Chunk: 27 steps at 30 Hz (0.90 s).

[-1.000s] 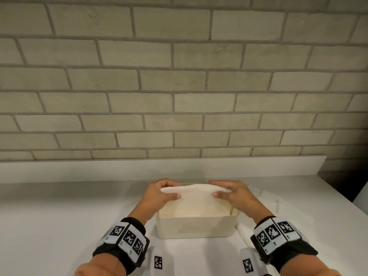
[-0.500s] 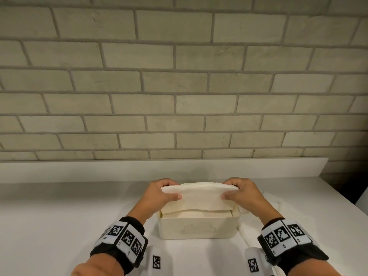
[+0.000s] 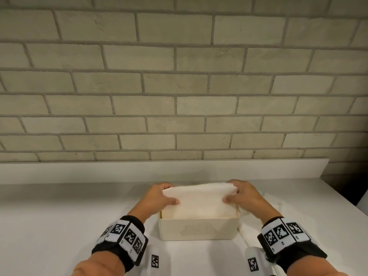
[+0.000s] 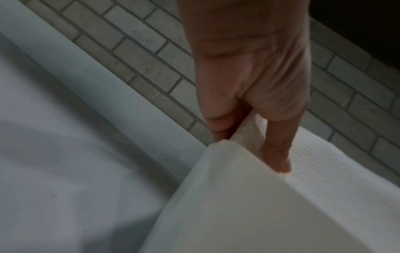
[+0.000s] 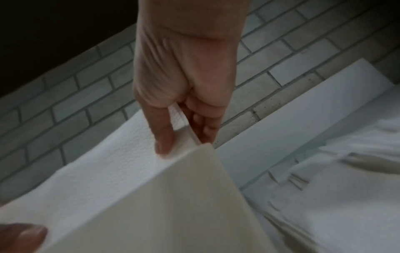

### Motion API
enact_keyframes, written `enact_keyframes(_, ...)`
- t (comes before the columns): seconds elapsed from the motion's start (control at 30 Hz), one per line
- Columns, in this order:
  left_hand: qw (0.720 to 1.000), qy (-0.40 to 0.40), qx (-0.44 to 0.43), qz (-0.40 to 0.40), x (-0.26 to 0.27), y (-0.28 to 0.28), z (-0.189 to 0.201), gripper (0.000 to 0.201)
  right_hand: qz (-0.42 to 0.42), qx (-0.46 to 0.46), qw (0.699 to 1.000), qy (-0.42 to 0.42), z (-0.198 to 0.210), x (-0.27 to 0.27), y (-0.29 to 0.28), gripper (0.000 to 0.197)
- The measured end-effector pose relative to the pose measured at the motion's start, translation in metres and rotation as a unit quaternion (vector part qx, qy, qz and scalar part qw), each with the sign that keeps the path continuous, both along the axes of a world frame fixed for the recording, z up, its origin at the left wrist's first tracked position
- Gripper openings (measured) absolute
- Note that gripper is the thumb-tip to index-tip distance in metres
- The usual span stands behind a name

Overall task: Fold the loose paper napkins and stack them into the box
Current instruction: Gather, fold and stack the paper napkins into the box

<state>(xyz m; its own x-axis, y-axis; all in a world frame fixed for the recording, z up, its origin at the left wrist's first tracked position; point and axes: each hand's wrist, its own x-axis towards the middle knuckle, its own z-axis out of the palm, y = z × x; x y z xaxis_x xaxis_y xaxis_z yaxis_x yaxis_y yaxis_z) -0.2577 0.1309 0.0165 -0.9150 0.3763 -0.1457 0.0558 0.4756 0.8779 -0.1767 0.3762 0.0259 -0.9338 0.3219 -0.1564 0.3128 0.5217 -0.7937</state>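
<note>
Left hand, right hand — pinching folded napkin over box

You hold a folded white napkin by its two short ends, your thumbs on top and your other fingers under its far edge. It is textured paper, folded into a wide rectangle, and it sits between your fingers directly over the box, its near edge dipping inside the rim. The box is a cream, open-topped rectangle with a faint dotted pattern on its near wall, standing upright below your fingers. Beneath the held napkin, more folded paper fills the box. To the right of your right fingers, loose napkins lie rumpled and flat.
</note>
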Motion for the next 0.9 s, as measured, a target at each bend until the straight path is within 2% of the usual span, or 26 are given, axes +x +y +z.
enact_keyframes(0.1, 0.997, 0.004, 0.054, 0.054, -0.004, 0.001, 0.003, 0.045, -0.045, -0.033, 0.997, 0.051, 0.002, -0.007, 0.001, 0.050)
enact_keyframes(0.13, 0.996, 0.008, 0.048, 0.075, -0.006, 0.003, 0.002, 0.049, -0.057, -0.033, 0.996, 0.057, 0.001, -0.010, -0.001, 0.051)
enact_keyframes(0.23, 0.990, 0.047, -0.082, 0.106, -0.009, 0.011, -0.001, 0.062, -0.077, 0.025, 0.996, 0.042, 0.000, -0.018, -0.007, 0.056)
enact_keyframes(0.33, 0.977, 0.078, -0.173, 0.099, -0.007, 0.019, -0.004, 0.059, -0.083, 0.079, 0.993, 0.037, -0.005, -0.023, -0.011, 0.053)
enact_keyframes(0.4, 0.960, 0.116, -0.237, 0.095, -0.006, 0.023, -0.008, 0.056, -0.074, 0.159, 0.984, 0.021, -0.009, -0.023, -0.014, 0.048)
enact_keyframes(0.5, 0.915, 0.183, -0.355, 0.067, -0.009, 0.029, -0.015, 0.056, -0.045, 0.281, 0.959, 0.003, -0.015, -0.024, -0.016, 0.040)
enact_keyframes(0.6, 0.841, 0.262, -0.473, 0.004, -0.011, 0.033, -0.019, 0.040, 0.003, 0.365, 0.931, -0.021, -0.022, -0.026, -0.018, 0.023)
enact_keyframes(0.7, 0.780, 0.305, -0.544, -0.054, -0.011, 0.034, -0.020, 0.030, 0.031, 0.434, 0.899, -0.035, -0.028, -0.029, -0.020, 0.003)
enact_keyframes(0.83, 0.721, 0.306, -0.613, -0.105, -0.011, 0.037, -0.022, 0.033, 0.080, 0.533, 0.839, -0.075, -0.034, -0.034, -0.024, 0.023)
enact_keyframes(0.9, 0.704, 0.299, -0.633, -0.122, -0.011, 0.039, -0.022, 0.032, 0.095, 0.567, 0.812, -0.097, -0.033, -0.035, -0.027, 0.027)
